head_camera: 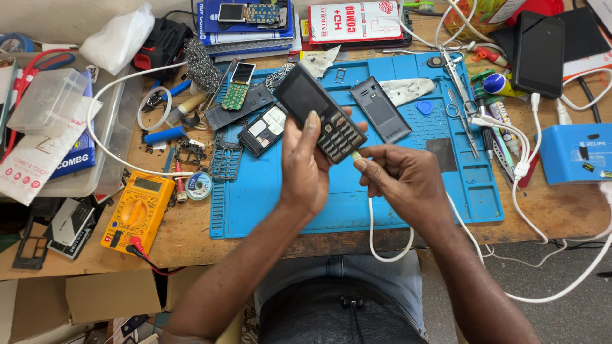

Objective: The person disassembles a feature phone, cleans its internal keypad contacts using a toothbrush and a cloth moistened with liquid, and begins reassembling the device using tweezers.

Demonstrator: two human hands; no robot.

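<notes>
Holding: left hand (pixel 305 167) grips black keypad phone (pixel 319 112), dark screen, tilted, above blue mat's (pixel 268 204) middle.
Plug: right hand (pixel 403 178) pinches white cable's (pixel 376 242) connector at phone's bottom edge.
Nearby: grey back cover (pixel 380 109) on mat.

Keypad phone (pixel 320 118): black bar-type handset, dark unlit screen above, grid of pale-marked keys below. Held up off blue work mat, tilted diagonally, screen end toward upper left, keypad end toward lower right, face up to camera. Casing looks whole and closed.

White cable plug (pixel 356 155): small pale connector at phone's bottom edge, touching it; whether fully seated is hard to tell. White cable (pixel 371 229) runs down from it, loops below table edge.
</notes>
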